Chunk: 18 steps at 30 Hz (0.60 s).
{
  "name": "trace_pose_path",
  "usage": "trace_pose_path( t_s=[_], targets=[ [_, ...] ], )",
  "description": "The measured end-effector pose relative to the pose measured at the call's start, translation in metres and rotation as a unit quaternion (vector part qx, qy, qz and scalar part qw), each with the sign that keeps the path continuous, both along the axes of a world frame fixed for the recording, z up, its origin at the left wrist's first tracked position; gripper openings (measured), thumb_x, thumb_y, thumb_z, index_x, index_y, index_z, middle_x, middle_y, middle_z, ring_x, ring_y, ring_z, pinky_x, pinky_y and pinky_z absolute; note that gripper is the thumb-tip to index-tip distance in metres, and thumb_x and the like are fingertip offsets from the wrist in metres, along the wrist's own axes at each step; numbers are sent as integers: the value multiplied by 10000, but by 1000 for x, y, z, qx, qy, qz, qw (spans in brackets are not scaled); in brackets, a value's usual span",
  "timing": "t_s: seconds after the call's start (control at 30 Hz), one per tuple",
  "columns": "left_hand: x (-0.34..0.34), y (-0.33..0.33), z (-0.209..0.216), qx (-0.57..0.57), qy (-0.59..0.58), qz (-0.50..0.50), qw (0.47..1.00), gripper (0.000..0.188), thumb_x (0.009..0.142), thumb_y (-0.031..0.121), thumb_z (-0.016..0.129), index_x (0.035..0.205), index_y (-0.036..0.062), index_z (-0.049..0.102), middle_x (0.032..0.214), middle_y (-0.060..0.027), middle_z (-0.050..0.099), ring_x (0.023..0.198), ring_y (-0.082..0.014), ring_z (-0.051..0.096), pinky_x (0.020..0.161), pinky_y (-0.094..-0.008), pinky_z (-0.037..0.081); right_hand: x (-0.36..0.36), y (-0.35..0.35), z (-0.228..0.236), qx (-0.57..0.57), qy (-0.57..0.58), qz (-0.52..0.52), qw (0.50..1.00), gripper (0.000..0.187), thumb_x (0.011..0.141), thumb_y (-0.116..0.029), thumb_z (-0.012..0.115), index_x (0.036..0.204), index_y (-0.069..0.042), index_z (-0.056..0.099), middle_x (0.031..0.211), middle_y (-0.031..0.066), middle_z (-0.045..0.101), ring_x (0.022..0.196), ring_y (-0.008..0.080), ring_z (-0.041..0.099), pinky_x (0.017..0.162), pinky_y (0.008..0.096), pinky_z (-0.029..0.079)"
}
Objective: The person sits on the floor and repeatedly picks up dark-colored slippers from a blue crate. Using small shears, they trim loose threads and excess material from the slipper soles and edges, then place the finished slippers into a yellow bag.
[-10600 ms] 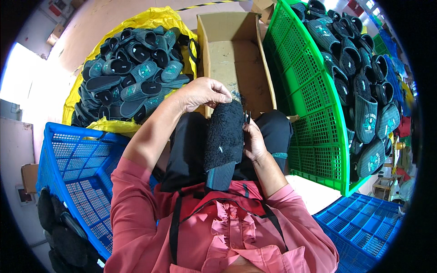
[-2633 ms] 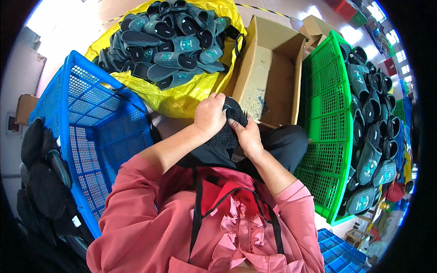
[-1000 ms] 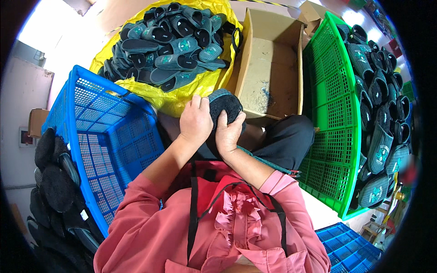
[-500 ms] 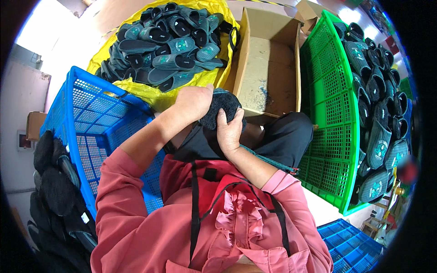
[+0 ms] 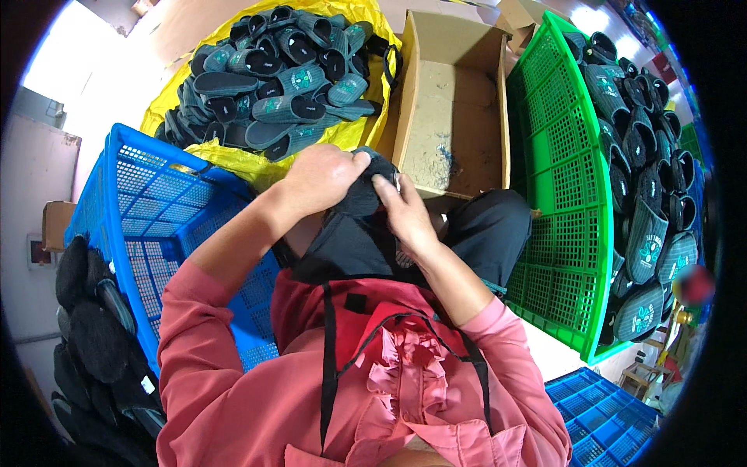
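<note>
Above my lap, both my hands work on one dark slipper with fuzzy black material showing. My left hand is curled over its far left side, with the thumb at the top edge. My right hand holds the right side, its thumb and fingers pressed into the dark material. Part of the slipper is hidden beneath my fingers. Just beyond my hands, a pile of grey-green slippers with green prints fills a yellow sack.
A blue crate stands at my left, with fuzzy black slippers outside it. An open cardboard box is ahead. At right, a green crate stands beside stacked slippers. Another blue crate lies low right.
My right hand has shifted slightly right and its grip has changed. The slipper has turned, so less of its rounded fuzzy face shows. My left hand stays on it, slightly further left.
</note>
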State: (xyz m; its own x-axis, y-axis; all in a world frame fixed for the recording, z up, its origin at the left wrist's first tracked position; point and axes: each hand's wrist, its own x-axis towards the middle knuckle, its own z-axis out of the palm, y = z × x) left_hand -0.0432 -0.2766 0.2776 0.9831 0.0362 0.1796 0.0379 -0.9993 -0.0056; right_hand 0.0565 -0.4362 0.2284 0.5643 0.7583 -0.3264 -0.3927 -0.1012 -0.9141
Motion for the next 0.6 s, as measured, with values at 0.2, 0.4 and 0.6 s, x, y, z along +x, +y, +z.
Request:
trace_pose_path(
  t_s=[0.2,0.4,0.6],
  targets=[
    [-4,12,27,-13,5,-128,992,176,837,160,576,996,106,632,756,-62,605,740,-279,631,648,-413,495,21,-9,-27,73,-103,-8,992,266,852,-9,702,1100,-23,606,938,6,624,854,88,583,787,237,491],
    [-7,10,22,21,-42,-97,994,161,824,231,631,933,113,646,766,-35,580,740,-238,615,651,-374,501,22,8,-53,0,-216,-13,976,183,752,22,690,908,-26,608,817,23,613,715,90,552,681,255,476],
    [-38,-71,25,26,29,72,997,409,862,351,652,1125,38,669,1056,-101,671,680,-224,619,609,-344,527,22,4,-49,-45,-289,-10,956,194,734,3,674,914,-16,604,779,76,619,692,170,583,686,302,496]
  ],
)
